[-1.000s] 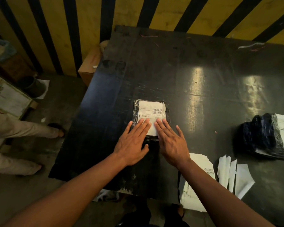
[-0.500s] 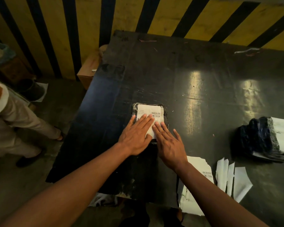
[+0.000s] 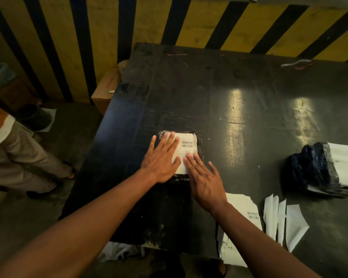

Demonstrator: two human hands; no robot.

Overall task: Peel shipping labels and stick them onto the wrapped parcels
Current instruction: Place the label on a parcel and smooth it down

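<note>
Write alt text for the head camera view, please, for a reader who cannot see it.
Both hands, left hand and right hand, press flat on a white shipping label atop a black wrapped parcel on a dark table. Loose labels and more parcels lie right.

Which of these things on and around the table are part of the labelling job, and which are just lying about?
In the job:
parcel
label
left hand
right hand
label stack
parcel pile

Lying about:
backing strips
cardboard box
bucket
</note>
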